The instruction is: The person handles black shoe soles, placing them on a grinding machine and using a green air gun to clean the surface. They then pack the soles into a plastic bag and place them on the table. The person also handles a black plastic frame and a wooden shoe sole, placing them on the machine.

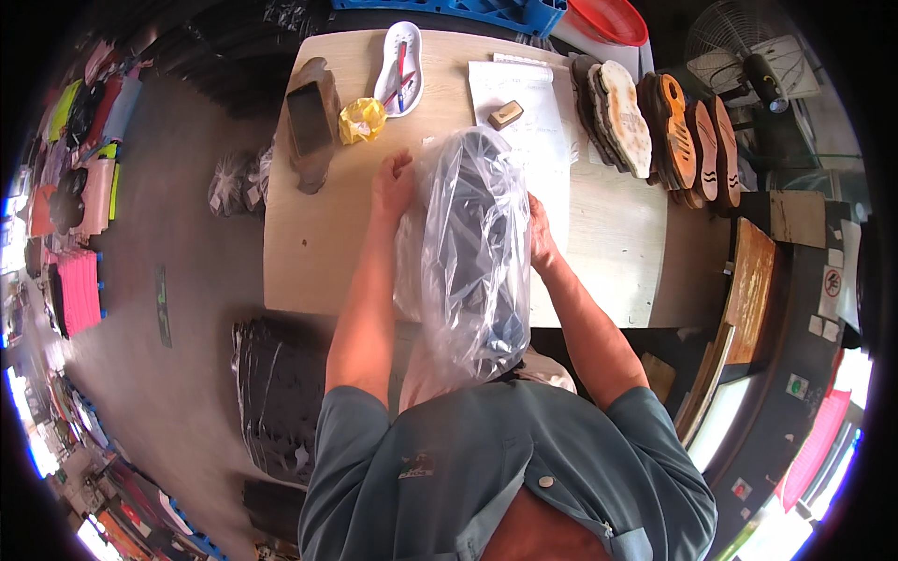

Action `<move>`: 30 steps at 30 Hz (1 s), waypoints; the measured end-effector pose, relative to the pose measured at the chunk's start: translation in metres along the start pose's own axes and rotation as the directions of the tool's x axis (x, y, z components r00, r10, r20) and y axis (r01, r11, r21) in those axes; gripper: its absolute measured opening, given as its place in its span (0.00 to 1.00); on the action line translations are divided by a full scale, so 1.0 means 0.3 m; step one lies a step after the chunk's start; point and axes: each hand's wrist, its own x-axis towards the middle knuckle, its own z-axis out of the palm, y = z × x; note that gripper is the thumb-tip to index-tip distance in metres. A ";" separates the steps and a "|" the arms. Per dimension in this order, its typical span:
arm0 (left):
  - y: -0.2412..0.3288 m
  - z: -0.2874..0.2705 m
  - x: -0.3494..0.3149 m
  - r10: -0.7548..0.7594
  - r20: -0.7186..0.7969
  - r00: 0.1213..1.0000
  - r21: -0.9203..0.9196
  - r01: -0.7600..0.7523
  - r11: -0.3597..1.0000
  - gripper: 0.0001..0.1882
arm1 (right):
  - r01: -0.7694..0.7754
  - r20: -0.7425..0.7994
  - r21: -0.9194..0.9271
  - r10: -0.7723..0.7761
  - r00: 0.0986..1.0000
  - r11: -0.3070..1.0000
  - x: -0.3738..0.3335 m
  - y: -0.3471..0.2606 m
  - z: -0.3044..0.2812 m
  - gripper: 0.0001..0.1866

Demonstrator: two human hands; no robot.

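Clear bag, curled left hand, right hand alongside, grips unclear, yellow wad, white tray

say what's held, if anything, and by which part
The bag, by its right side, in the right hand; whether the left hand grips it cannot be told.

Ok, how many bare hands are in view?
2: the left hand, left of the clear plastic bag, and the right hand, at the bag's right edge.
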 end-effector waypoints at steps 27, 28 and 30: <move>0.021 -0.151 -0.470 -0.157 0.036 0.987 0.132 0.151 0.980 0.19 | -0.240 -0.057 0.169 0.253 0.966 0.956 -0.354 0.276 -0.002 0.26; -0.002 -0.159 -0.525 -0.268 0.073 0.961 0.043 0.265 0.963 0.19 | -0.302 -0.097 0.141 0.317 0.944 0.943 -0.366 0.298 0.001 0.25; -0.064 -0.128 -0.617 -0.147 0.080 0.986 -0.191 0.160 0.968 0.22 | -0.099 -0.029 -0.095 0.096 0.995 0.991 -0.359 0.349 -0.002 0.21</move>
